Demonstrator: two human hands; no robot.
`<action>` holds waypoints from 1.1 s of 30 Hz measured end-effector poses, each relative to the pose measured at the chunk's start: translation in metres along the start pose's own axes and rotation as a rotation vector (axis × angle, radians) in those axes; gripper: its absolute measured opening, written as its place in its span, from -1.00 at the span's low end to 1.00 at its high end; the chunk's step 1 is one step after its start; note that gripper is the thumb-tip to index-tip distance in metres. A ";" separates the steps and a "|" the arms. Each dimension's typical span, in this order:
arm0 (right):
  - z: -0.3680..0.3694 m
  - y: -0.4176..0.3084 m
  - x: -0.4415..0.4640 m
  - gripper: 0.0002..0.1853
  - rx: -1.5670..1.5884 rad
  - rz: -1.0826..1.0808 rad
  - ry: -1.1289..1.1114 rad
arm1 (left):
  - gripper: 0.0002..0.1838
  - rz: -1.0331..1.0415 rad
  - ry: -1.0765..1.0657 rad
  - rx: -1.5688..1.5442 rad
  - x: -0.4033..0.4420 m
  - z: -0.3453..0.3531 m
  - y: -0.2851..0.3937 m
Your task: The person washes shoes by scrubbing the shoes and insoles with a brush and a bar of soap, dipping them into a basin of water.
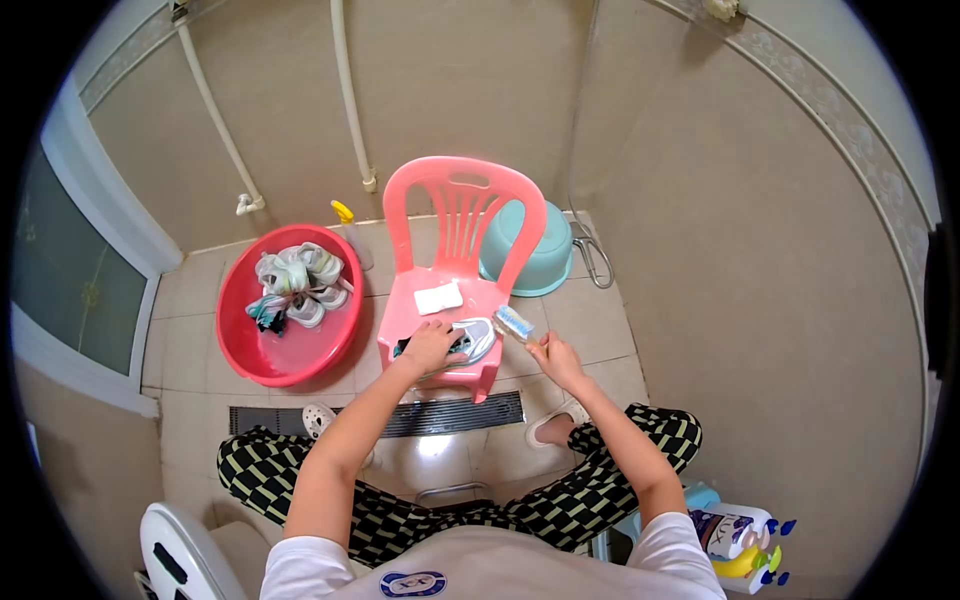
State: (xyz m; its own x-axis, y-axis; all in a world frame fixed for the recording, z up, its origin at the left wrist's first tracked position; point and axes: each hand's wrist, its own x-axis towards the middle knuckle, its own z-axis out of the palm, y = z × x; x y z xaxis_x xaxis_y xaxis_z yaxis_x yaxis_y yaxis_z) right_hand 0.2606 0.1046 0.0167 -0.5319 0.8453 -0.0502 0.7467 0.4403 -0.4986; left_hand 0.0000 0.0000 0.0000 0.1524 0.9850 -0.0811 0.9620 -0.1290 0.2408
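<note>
On the seat of a pink plastic chair (pixel 398 300) lies a light grey-and-white shoe (pixel 476 340) with dark parts near its opening. My left hand (pixel 430 348) grips it from above, fingers over its upper, covering much of the shoe. My right hand (pixel 555 360) is closed round the handle of a scrub brush (pixel 514 323). The brush's pale bristles, blue in the middle, face up beside the shoe's toe; whether they touch it I cannot tell. Behind the shoe rests a white block (pixel 438 298), perhaps soap or a folded cloth.
A red basin (pixel 233 330) with several shoes (pixel 305 285) stands on the tiles at left. Behind it is a yellow-topped spray bottle (pixel 344 213). An upturned turquoise tub (pixel 545 255) sits behind the chair. A floor drain (pixel 430 415) runs in front; bottles (pixel 735 535) stand lower right.
</note>
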 end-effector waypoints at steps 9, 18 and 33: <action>0.032 -0.005 0.008 -0.66 0.484 0.050 -0.162 | -0.30 -0.093 -0.143 0.096 -0.015 -0.031 0.006; 0.063 -0.064 0.002 -0.52 -0.090 -0.017 -0.032 | -0.34 -0.045 -0.100 0.117 -0.014 -0.014 0.005; 0.098 -0.058 0.009 -0.56 -0.080 0.040 0.048 | -0.38 -0.056 -0.150 0.071 -0.001 -0.011 0.003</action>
State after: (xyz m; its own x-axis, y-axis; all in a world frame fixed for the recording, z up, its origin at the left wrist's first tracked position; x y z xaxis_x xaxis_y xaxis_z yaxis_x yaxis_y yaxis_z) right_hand 0.1732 0.0568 -0.0393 -0.4829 0.8753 -0.0263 0.7975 0.4272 -0.4260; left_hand 0.0006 -0.0004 0.0114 0.1250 0.9635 -0.2369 0.9827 -0.0873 0.1635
